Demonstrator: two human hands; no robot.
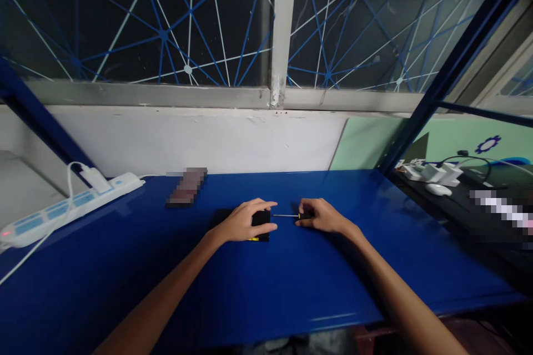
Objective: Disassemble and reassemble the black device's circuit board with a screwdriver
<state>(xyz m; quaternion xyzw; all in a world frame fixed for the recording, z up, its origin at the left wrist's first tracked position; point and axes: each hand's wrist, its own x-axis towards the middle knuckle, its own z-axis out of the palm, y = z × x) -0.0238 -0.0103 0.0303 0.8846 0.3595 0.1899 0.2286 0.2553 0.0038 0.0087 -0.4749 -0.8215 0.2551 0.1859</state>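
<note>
My right hand [322, 215] pinches the black and yellow handle of a small screwdriver [286, 216]. Its thin metal shaft points left, with the tip close to the right edge of a black box-like object [261, 218]; whether they touch I cannot tell. Over that dark object lies my left hand [242, 221], its thumb and forefinger stretched out to the right and spread apart. A yellow patch shows along the object's near side. The hand hides much of the left part, so its exact kind is unclear.
On the blue table [333, 283], a white power strip [75, 208] with a plugged-in charger stands at the left. A blurred dark flat object [187, 187] lies near the wall. Past the blue frame post at right are white plugs and cables [443, 173] on a black surface.
</note>
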